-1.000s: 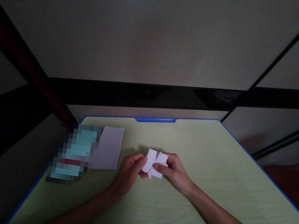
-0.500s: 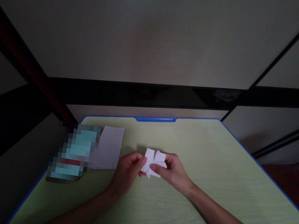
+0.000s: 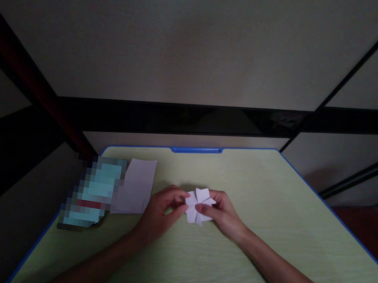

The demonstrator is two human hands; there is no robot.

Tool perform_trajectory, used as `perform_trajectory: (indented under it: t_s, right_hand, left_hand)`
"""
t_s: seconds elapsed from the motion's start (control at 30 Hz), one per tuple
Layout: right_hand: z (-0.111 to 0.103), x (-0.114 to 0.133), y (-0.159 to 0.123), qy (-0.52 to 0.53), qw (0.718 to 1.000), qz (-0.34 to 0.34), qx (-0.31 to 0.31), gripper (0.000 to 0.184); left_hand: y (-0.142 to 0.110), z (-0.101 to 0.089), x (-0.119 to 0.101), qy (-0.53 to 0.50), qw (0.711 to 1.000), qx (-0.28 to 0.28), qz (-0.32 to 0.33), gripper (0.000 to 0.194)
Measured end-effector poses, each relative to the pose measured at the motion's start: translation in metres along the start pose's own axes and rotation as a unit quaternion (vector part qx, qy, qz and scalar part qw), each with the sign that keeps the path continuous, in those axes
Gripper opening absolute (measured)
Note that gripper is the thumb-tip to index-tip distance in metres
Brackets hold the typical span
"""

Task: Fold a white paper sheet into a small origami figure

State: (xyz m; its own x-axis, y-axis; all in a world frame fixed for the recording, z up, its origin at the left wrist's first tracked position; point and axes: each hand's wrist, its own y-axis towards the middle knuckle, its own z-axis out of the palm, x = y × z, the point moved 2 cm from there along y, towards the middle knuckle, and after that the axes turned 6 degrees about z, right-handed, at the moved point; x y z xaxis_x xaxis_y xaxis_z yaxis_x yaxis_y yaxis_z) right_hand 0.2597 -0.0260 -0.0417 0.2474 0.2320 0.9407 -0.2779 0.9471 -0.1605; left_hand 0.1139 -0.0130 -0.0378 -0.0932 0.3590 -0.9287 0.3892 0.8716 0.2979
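Observation:
A small piece of folded white paper [image 3: 203,195], its flaps spread out like petals, is held between my hands above the table. My right hand [image 3: 225,216] grips it from the right, with the thumb lying across its middle and the other fingers tucked behind. At the left edge of the paper, my left hand [image 3: 164,207] has its thumb and index fingertips on one flap. The undersides of the paper and the fingers behind it are hidden.
White paper sheets [image 3: 137,186] lie on the pale green table [image 3: 251,180] to the left. Beside them is a pixelated bluish object [image 3: 102,180]. A blue handle-like strip [image 3: 196,151] sits at the far edge, before a cabinet front [image 3: 197,42].
The folded paper has turned and shifted slightly right, and its flaps look more fanned out. My left fingertips have moved to its edge, thumb and index finger further apart.

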Motion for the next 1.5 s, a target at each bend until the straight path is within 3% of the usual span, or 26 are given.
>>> perform_trajectory:
  t_s: [0.23,0.5,0.6,0.77,1.0,1.5]
  right_hand:
    - [-0.001,0.001,0.001,-0.018,1.000,-0.001,0.013,0.010]
    - [-0.006,-0.007,0.006,-0.018,1.000,-0.018,0.015,0.014]
    - [-0.007,-0.007,0.007,-0.007,1.000,-0.015,0.010,0.021]
    - [-0.005,-0.006,0.007,-0.020,1.000,-0.018,0.017,0.017]
    - [-0.007,-0.009,0.009,0.006,1.000,0.001,-0.012,0.024]
    - [-0.006,-0.010,0.008,-0.043,0.999,-0.016,-0.016,0.028]
  left_hand:
    - [0.000,0.002,0.005,-0.051,0.995,0.047,-0.070,0.019]
    - [0.001,0.006,0.000,-0.147,0.979,-0.005,-0.139,0.014]
    - [0.002,0.005,-0.002,-0.146,0.980,-0.033,-0.134,0.013]
    - [0.004,0.004,-0.004,-0.138,0.978,-0.064,-0.144,0.014]
    - [0.002,0.005,0.000,-0.142,0.979,-0.054,-0.135,0.013]
    - [0.002,0.009,-0.003,-0.151,0.977,-0.045,-0.141,0.015]
